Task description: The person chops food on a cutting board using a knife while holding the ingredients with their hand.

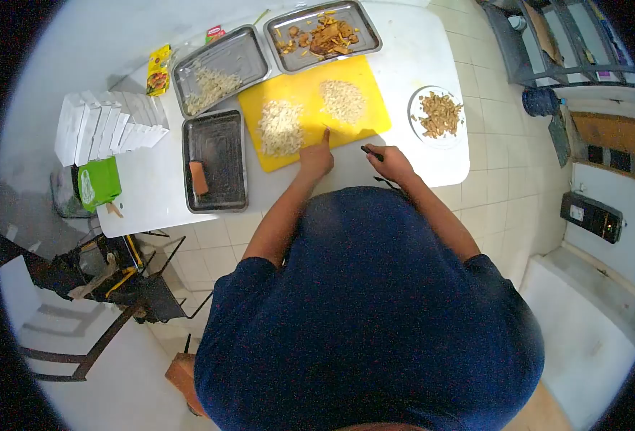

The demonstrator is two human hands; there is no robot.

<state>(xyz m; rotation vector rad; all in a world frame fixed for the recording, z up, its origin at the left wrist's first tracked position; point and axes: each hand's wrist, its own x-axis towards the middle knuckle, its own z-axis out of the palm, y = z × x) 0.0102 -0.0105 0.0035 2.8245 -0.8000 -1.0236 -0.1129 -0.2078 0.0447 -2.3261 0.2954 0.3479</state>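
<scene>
Across the middle of the white table lies a yellow cutting board (313, 95) with two piles of pale chopped food, a larger one (281, 128) on the left and a flatter one (343, 101) on the right. My left hand (317, 158) is at the board's near edge, its index finger stretched forward onto the yellow surface. Just beyond that edge, to the right, my right hand (392, 164) is closed around a thin black-handled tool (372, 152). The tool's far end is too small to make out.
Metal trays hold brown pieces (329, 37), pale bits (215, 85) and an orange-brown block (199, 178). A plate of brown pieces (439, 115) stands right. White boxes (102, 129), a green pack (99, 183) and a yellow packet (158, 70) are left.
</scene>
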